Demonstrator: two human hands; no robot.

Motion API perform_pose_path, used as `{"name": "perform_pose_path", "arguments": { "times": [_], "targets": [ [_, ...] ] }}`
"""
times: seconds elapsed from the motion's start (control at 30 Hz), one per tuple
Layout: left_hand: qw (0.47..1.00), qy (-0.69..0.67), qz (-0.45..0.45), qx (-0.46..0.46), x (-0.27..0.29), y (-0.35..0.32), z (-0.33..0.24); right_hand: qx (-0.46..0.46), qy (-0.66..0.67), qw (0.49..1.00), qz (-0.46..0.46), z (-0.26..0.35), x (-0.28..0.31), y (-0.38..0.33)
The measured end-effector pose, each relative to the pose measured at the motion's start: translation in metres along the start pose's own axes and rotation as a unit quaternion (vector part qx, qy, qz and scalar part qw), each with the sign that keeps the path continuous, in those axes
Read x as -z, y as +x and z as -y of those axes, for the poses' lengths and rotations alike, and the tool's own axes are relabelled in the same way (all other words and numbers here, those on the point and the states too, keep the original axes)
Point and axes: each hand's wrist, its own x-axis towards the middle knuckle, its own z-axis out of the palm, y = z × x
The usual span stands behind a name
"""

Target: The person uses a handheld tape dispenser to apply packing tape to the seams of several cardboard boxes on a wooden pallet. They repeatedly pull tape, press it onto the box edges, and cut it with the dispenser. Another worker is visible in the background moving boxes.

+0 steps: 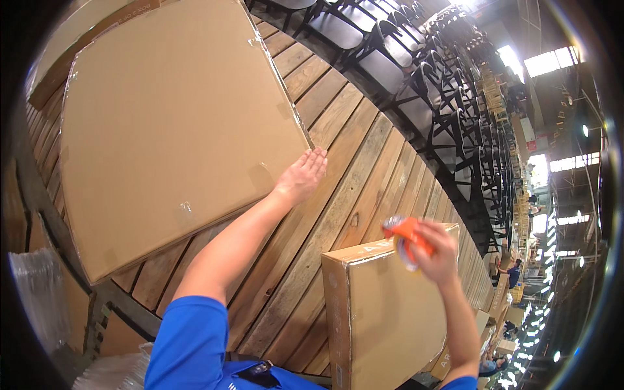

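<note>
While outstretched, left hand (301,175) flat-open against cardboard box (175,123) — right hand (437,252) clenched around orange tape dispenser (407,239).

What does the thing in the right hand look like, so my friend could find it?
Start at the wooden slat table, then go to the upright cardboard box at its near edge. Above that box's top, the right hand grips a tape dispenser. It is the only bright orange thing among all the brown cardboard.

A furniture warehouse or factory packing floor: sealed cardboard cartons (175,123) lie on a slatted wooden bench (351,162), beside long rows of black chairs (416,84) under high roof lights (572,162).
</note>
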Motion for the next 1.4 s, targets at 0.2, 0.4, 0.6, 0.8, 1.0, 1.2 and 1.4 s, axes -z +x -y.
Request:
{"name": "perform_pose_path", "arguments": {
  "times": [0.2,0.4,0.6,0.8,1.0,1.2,1.4],
  "targets": [
    [0.998,0.003,-0.055,0.025,-0.024,0.022,-0.009,-0.136,0.248,0.953,-0.105,0.071,-0.067,-0.167],
    [0.997,-0.045,-0.056,0.020,-0.033,-0.025,0.015,-0.308,0.344,0.880,-0.109,0.179,-0.122,-0.259],
    [0.978,0.132,-0.159,0.013,-0.009,-0.278,0.089,-0.335,0.331,0.875,-0.107,0.207,-0.143,-0.324],
    [0.974,0.178,-0.120,0.075,-0.009,-0.517,0.166,-0.295,0.320,0.900,-0.031,0.215,-0.170,-0.324],
    [0.965,0.174,-0.128,0.149,-0.021,-0.671,0.208,-0.259,0.324,0.910,0.019,0.224,-0.174,-0.288],
    [0.843,-0.187,-0.278,0.421,-0.040,-0.702,0.243,-0.254,0.305,0.917,0.030,0.225,-0.180,-0.278],
    [0.639,-0.341,-0.332,0.604,-0.028,-0.576,0.283,-0.246,0.321,0.913,0.051,0.224,-0.183,-0.295]
  ]
}}
